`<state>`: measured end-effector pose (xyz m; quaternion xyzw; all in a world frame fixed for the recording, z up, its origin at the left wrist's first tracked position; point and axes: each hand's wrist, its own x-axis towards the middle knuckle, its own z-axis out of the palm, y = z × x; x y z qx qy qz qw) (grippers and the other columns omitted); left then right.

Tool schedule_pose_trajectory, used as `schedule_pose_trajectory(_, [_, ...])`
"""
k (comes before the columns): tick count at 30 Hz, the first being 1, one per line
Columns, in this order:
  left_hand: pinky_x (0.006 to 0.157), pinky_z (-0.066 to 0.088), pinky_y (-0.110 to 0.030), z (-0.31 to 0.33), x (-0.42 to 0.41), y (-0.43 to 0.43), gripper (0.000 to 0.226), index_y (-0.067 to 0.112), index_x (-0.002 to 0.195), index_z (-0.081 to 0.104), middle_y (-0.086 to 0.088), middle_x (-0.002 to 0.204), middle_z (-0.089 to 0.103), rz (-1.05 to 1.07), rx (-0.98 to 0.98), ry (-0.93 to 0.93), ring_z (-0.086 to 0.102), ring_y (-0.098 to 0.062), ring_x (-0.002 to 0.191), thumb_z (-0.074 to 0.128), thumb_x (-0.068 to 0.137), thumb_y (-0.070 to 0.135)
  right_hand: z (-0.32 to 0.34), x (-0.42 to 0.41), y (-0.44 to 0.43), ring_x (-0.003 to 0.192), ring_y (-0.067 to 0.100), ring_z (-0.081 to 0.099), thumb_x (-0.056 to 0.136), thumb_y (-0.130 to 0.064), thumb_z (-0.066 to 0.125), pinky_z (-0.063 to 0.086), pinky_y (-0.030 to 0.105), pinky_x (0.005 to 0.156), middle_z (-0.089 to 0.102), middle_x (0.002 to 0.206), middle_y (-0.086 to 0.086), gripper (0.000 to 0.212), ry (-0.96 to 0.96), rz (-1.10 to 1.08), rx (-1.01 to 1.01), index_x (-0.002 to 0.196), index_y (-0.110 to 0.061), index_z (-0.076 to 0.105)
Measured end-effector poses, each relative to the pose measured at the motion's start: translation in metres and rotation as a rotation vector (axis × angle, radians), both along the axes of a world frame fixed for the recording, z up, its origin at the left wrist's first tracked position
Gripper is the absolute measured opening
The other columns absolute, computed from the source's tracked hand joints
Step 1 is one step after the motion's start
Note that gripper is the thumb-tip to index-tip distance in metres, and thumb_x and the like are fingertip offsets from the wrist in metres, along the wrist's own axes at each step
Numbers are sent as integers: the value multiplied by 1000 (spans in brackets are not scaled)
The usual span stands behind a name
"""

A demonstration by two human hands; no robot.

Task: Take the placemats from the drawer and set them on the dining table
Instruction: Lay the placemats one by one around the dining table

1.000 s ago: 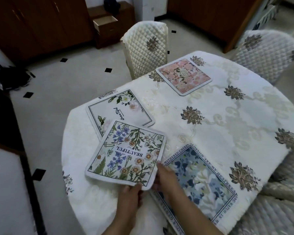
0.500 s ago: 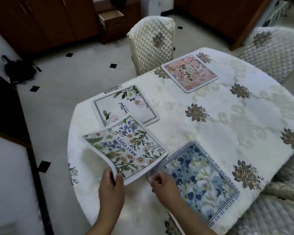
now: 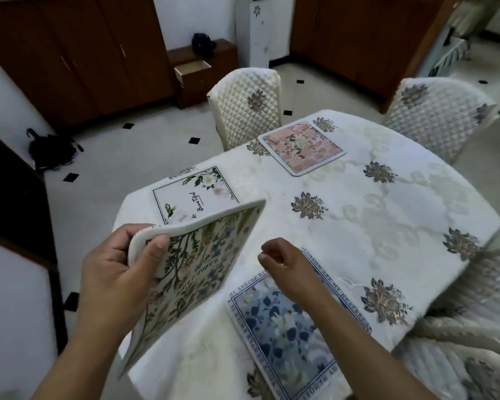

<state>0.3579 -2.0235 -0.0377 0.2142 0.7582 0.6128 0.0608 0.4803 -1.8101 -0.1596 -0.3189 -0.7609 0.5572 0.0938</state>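
Note:
My left hand [image 3: 113, 269] grips a wildflower placemat [image 3: 197, 255] by its corner and holds it lifted and tilted above the near left of the dining table [image 3: 373, 220]. My right hand [image 3: 283, 258] hovers over the table with fingers curled and nothing in them. Flat on the white cloth lie three mats: a blue floral placemat [image 3: 283, 336] under my right forearm, a white placemat with green sprigs [image 3: 194, 194] partly hidden behind the lifted mat, and a pink floral placemat [image 3: 302, 147] at the far side. The open drawer [image 3: 192, 69] is across the room.
Quilted cream chairs stand at the far side [image 3: 247, 106], far right [image 3: 433, 119] and near right [image 3: 468, 327] of the table. Dark wooden cabinets [image 3: 78, 53] line the far wall. A black bag [image 3: 51, 147] lies on the tiled floor at the left.
My left hand has raised the wildflower placemat off the table and tipped it on edge. My right hand has let go of it and drawn its fingers in.

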Motion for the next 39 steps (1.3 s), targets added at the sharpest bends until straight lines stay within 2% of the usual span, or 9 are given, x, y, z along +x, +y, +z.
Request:
schedule_pose_trajectory(4, [47,57,-25,33,44,16,19,10,88,64,-2,64,71,-67,170,-158,66,-13,53,63,76,25,-5,42,24,131,7,42,92,-50,57,44,42,104,45,142,-15,52,59,72,-201,139,-33,42])
schedule_pose_trajectory(10, [73,59,-51,50,91,39,86,-2,122,55,-17,91,72,-164,305,-383,71,-28,75,85,58,48,24,113,78,128,6,46,101,-36,47,41,29,94,50,140,-11,34,247,-6,-314,134,-28,49])
schedule_pose_trajectory(14, [80,57,-57,49,124,55,57,4,125,60,-19,100,73,-289,459,-623,73,-31,86,73,76,30,33,138,104,115,3,57,100,-39,48,44,21,82,60,128,-10,28,190,101,-304,124,-27,56])
schedule_pose_trajectory(18, [84,56,-57,49,138,54,40,9,123,63,-19,106,73,-392,599,-766,73,-32,95,63,87,27,28,145,106,97,28,65,96,-47,53,49,39,90,70,109,3,27,114,198,-386,105,-24,64])
schedule_pose_trajectory(22, [77,60,-53,39,128,56,33,8,111,71,-17,102,75,-172,542,-879,74,-29,92,56,90,29,25,148,96,75,24,53,90,-46,60,43,39,72,57,80,17,40,117,52,-392,83,-7,58])
schedule_pose_trajectory(25, [99,46,-61,12,131,59,38,6,121,65,-22,117,69,33,444,-932,66,-38,109,50,96,31,21,152,105,79,31,68,94,-29,60,56,45,76,70,87,23,24,163,-157,-510,85,-8,64])
schedule_pose_trajectory(29, [92,50,-62,-38,170,78,34,2,120,62,-28,112,69,194,203,-932,67,-45,101,51,97,24,12,167,136,77,28,70,96,-20,56,54,37,71,73,85,13,20,144,-226,-392,80,-10,64])
schedule_pose_trajectory(34, [60,40,-41,-85,216,126,35,16,69,54,-14,61,47,537,-62,-635,46,-26,56,68,74,48,-6,185,194,83,27,70,94,-26,57,53,38,74,74,82,5,18,61,-155,-203,83,-16,67])
schedule_pose_trajectory(39, [57,33,-33,-89,271,199,26,8,86,54,-6,68,48,709,-115,-407,42,-21,59,65,92,30,-14,204,266,85,26,67,93,-27,58,54,44,80,71,88,6,15,49,-84,-191,87,-16,65])
